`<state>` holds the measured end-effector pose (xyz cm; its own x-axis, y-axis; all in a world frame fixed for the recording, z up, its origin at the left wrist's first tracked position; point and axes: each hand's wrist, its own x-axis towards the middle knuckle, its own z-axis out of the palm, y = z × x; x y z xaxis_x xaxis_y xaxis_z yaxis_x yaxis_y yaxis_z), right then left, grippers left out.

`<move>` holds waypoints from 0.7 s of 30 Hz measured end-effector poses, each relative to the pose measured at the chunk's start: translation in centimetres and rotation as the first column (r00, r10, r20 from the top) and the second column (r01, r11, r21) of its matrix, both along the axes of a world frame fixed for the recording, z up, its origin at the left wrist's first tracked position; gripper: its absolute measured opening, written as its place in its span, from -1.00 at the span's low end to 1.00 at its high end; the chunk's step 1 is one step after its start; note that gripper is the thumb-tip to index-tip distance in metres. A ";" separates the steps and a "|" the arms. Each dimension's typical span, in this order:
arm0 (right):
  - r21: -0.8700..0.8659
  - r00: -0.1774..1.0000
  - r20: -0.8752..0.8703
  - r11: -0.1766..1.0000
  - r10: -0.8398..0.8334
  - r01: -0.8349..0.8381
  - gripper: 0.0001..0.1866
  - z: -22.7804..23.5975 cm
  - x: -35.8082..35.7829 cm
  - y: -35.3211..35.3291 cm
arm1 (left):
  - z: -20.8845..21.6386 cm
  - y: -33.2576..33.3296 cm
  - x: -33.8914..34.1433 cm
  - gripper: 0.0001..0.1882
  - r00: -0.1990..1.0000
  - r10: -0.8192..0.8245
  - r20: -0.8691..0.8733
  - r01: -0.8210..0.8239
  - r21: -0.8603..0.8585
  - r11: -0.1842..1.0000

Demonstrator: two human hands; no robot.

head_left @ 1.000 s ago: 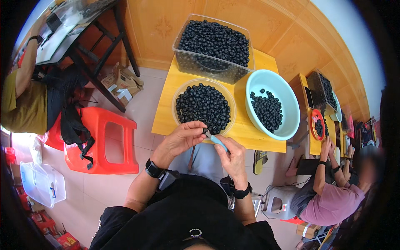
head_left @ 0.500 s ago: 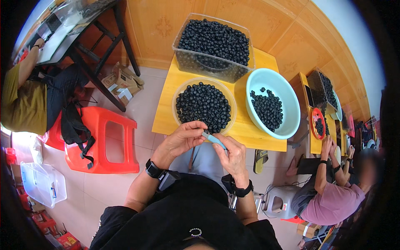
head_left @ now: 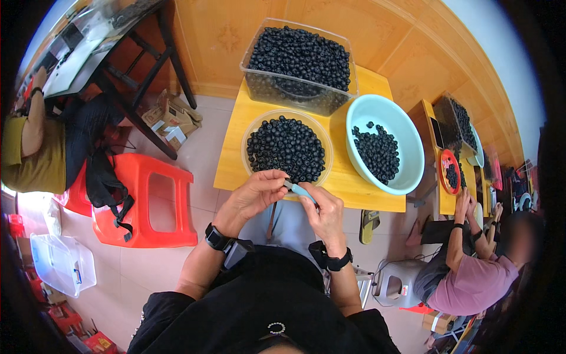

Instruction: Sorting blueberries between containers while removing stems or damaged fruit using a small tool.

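Close in front of me, my right hand (head_left: pixel 326 213) is closed around the light blue handle of a small knife (head_left: pixel 303 192). Its short metal blade points at the fingertips of my left hand (head_left: pixel 257 194), which pinch a small black bead (head_left: pixel 287 180), mostly hidden by the fingers. Both hands are held over the near edge of a shallow round tray (head_left: pixel 329 165) heaped with black beads (head_left: pixel 286 147). To its right stands a pale turquoise basin (head_left: pixel 411 171) with fewer beads in it.
A clear plastic bin (head_left: pixel 259 88) full of beads stands at the back of the yellow table (head_left: pixel 230 159). Red stools (head_left: pixel 112 221) are at my left, beside a seated person (head_left: pixel 41 141). Another person (head_left: pixel 471 283) works at a table on the right.
My right hand and the knife have shifted slightly left and up, toward my left fingertips. The whole view has moved a little; the beads and containers look the same.
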<state>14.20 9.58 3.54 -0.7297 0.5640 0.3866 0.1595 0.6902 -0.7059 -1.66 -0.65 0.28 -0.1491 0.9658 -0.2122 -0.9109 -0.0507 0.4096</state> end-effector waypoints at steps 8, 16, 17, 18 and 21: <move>-0.024 0.953 0.166 0.965 -0.253 0.261 -0.75 -1.9 1.7 3.3 | 0.7 -0.8 0.2 -0.82 0.997 -0.061 0.051 0.059 0.053 0.997; -0.576 0.997 -0.064 0.818 -0.049 0.003 -0.76 2.0 0.5 -0.2 | 0.7 -0.1 0.7 -0.80 0.987 -0.071 0.145 0.068 0.023 0.997; -0.632 0.991 -0.132 0.772 -0.023 -0.066 -0.75 2.4 0.3 -0.4 | 0.7 0.0 0.8 -0.79 0.989 -0.083 0.126 0.079 0.031 0.996; -0.669 0.994 -0.110 0.739 0.006 -0.079 -0.73 2.4 0.4 -0.4 | 0.6 0.1 0.9 -0.79 0.990 -0.094 0.106 0.090 0.038 0.995; -0.605 0.990 -0.135 0.787 0.051 -0.123 -0.74 2.5 -0.4 -0.7 | 0.9 0.5 1.3 -0.78 0.994 -0.101 0.031 0.101 0.000 0.995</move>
